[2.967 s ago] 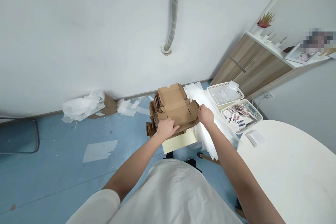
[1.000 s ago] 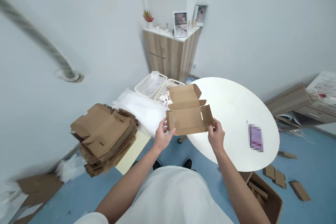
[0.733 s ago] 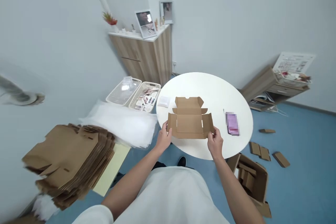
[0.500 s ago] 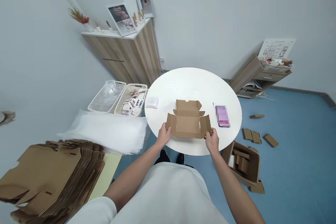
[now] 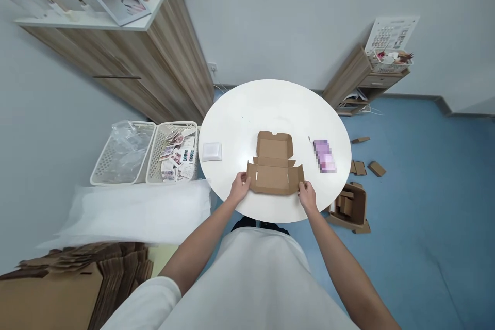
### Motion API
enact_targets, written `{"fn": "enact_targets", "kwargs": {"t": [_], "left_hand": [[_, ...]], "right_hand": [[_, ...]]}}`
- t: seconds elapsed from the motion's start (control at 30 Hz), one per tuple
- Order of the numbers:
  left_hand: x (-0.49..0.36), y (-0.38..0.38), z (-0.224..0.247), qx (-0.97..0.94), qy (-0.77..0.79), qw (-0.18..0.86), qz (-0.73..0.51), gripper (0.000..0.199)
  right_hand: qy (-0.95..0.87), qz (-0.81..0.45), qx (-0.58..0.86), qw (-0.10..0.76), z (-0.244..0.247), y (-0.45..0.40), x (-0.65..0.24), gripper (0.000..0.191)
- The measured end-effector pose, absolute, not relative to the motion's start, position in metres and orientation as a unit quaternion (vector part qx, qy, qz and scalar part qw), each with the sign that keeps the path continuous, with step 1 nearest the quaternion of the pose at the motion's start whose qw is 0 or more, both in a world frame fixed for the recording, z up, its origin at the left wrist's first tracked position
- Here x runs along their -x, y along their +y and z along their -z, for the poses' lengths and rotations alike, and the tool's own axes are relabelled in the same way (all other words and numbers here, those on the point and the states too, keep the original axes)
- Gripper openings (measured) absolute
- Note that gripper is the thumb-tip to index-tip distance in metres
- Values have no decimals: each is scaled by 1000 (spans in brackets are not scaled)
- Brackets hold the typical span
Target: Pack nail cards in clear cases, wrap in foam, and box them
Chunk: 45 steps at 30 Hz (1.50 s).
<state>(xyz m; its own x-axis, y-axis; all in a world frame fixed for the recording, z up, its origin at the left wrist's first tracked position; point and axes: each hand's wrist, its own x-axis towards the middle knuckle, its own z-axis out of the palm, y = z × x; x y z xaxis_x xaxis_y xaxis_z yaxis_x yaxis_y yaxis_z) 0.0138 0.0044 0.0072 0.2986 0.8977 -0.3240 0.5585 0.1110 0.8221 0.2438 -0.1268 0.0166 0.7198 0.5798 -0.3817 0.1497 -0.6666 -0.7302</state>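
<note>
An unfolded brown cardboard box (image 5: 272,177) lies on the round white table (image 5: 270,105), its lid part stretching away from me and its side flaps partly raised. My left hand (image 5: 240,187) grips the box's left flap between thumb and fingers. On the opposite side, my right hand (image 5: 307,196) pinches the right flap near its front corner. A small white packet (image 5: 212,151) rests at the table's left, and a phone with a blurred purple screen (image 5: 325,156) lies at the right.
Left of the table are a basket of printed cards (image 5: 178,154), a basket of clear plastic bags (image 5: 126,152), white sheets (image 5: 135,214) and stacked flat cardboard (image 5: 50,299). An open carton (image 5: 358,206) and small boxes lie on the floor at the right.
The view has shifted and tilted. The box's lid part has opened out flatter and its side flaps have changed angle, with both my hands still on them.
</note>
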Motion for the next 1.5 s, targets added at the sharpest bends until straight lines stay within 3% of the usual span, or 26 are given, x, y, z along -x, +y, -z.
{"fn": "enact_targets", "kwargs": {"t": [0.13, 0.23, 0.33, 0.47, 0.67, 0.9, 1.07, 1.27, 1.5], "left_hand": [[-8, 1, -21, -768, 535, 302, -181, 64], [-11, -11, -34, -873, 409, 239, -114, 69], [-22, -23, -39, -920, 319, 223, -44, 58], [-36, -32, -33, -924, 320, 209, -3, 47], [-48, -31, -22, -916, 345, 199, 46, 44], [-62, -22, -20, -909, 354, 194, 102, 42], [-78, -7, -28, -906, 381, 155, 96, 60], [-94, 7, -31, -904, 393, 130, 106, 105], [-94, 10, -29, -908, 380, 150, 87, 110]], "right_hand": [[-224, -270, 873, 339, -21, -121, -249, 50], [-258, -216, 886, 320, -29, -109, -257, 59], [-294, -215, 876, 316, -38, -85, -271, 55], [-332, -274, 847, 312, -48, -44, -292, 45], [-408, -385, 794, 234, -37, 3, -315, 38], [-463, -388, 769, 210, -7, 12, -321, 33], [-510, -362, 757, 189, -13, 4, -318, 35], [-542, -357, 740, 176, -22, -7, -319, 36], [-578, -332, 735, 124, -33, -24, -311, 39]]}}
